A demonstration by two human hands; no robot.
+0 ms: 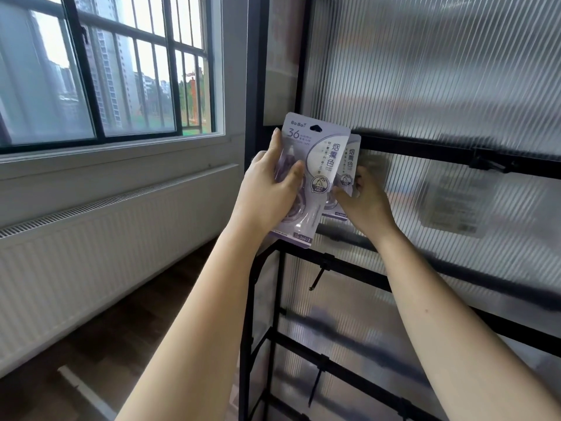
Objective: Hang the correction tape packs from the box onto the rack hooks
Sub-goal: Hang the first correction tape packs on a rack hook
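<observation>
My left hand [274,183] grips a purple correction tape pack [315,147] upright in front of the black rack [425,147], thumb across its front. Its hang hole at the top is free of any hook. Directly behind it a second, like pack [351,156] hangs close to the rack's upper bar; my right hand [364,199] holds its lower edge, thumb in front and fingers behind. Whether that pack sits on a hook is hidden. An empty black hook [317,279] juts from a lower bar. The box is out of view.
The rack has ribbed translucent panels [440,71] behind its bars, with more empty hooks on the upper bar to the right [488,165] and on a lower bar [315,387]. A window [106,71] and white radiator [106,244] are to the left over dark wood floor.
</observation>
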